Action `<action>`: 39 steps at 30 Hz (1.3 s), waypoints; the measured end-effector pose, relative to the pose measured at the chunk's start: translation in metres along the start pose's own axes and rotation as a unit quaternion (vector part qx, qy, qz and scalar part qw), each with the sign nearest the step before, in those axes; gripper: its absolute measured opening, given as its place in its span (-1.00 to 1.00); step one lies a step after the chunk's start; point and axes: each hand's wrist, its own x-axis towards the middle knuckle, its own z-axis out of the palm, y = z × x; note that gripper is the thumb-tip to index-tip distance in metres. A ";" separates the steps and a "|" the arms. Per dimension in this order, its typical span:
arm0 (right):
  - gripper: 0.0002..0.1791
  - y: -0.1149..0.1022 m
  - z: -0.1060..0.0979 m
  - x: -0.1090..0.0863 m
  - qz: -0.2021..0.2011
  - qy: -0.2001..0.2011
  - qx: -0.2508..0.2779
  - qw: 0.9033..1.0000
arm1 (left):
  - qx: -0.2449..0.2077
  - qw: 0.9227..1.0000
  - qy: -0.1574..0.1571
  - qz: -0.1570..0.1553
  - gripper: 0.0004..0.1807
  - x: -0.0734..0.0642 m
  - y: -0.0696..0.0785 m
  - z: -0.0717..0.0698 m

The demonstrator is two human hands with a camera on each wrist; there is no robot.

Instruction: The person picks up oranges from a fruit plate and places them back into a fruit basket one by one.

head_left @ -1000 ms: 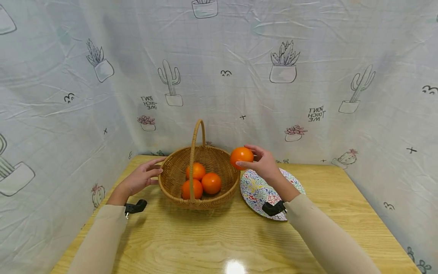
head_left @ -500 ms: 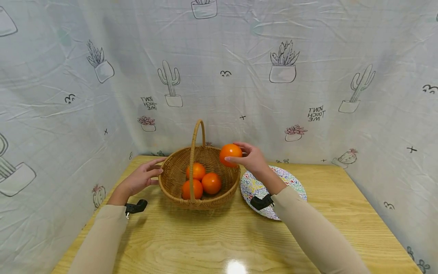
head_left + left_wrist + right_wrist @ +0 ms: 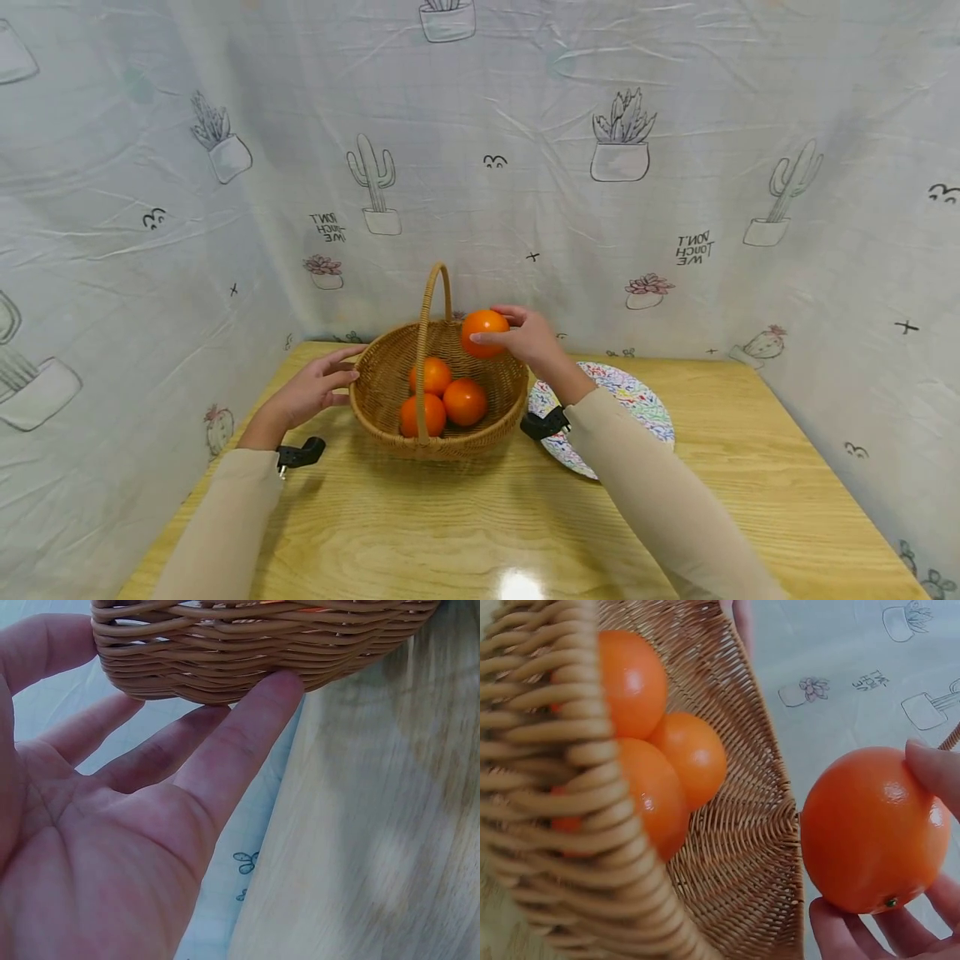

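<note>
In the head view my right hand (image 3: 534, 343) holds an orange (image 3: 483, 333) between thumb and fingers above the back right part of a wicker basket (image 3: 363, 408). Its small green stem spot shows in the right wrist view, where the fruit (image 3: 874, 829) appears beside the basket rim. Three more oranges (image 3: 465, 402) lie together inside the basket, partly behind its arched handle (image 3: 422, 358). My left hand (image 3: 311, 390) touches the basket's left side with spread, mostly straight fingers. Seen from the left wrist, these fingertips (image 3: 281, 690) rest against the woven wall (image 3: 217, 656).
A round board with a multicoloured pattern (image 3: 637, 400) lies right of the basket, partly under my right forearm. The wooden table (image 3: 420, 533) meets a cactus-print cloth (image 3: 555, 208) behind and at both sides. The basket handle rises left of the held orange.
My right hand has carried the orange leftward and slightly up, from over the basket's right rim to above its inside. My left hand stays against the basket.
</note>
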 end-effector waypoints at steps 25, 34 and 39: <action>-0.37 0.000 0.044 0.023 0.064 0.023 -0.226 0.972 | 0.001 1.000 -0.008 0.006 -0.28 0.000 0.000 -0.002; -0.50 -0.002 0.046 0.030 0.101 -0.010 -0.280 0.955 | 0.006 1.000 -0.015 0.010 -0.28 0.000 -0.001 -0.002; -0.52 -0.003 0.045 0.030 0.097 -0.025 -0.292 0.951 | 0.010 1.000 -0.014 0.012 -0.28 0.000 -0.001 -0.002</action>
